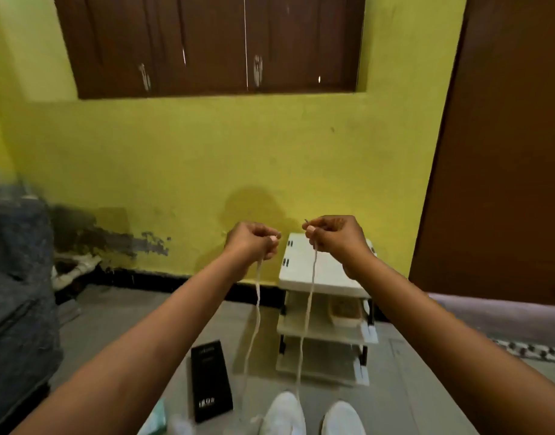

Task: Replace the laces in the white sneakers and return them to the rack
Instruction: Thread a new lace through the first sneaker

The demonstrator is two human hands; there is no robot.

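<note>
White lace (308, 312) hangs in two long strands in the head view, each end pinched high in a raised fist. The left hand (254, 241) has its fingers curled round one strand, which drops past the wrist and runs down toward the left sneaker (284, 414). The right hand (334, 235) pinches the other end between thumb and curled fingers; that strand falls in front of the rack (324, 306) and reaches the same sneaker, where the far end is blurred. The right sneaker (343, 417) lies just beside its mate, both on the floor (113, 328) at the bottom edge of the frame, toes pointing toward the rack. The cream rack, with tiered shelves, stands against the yellow wall (207, 152), near the brown door (505, 152). A brownish thing sits on its second shelf, too blurred to name. A black box (210, 381) lies on the floor left of the sneakers. Dark shutters (207, 42) fill the window above.
</note>
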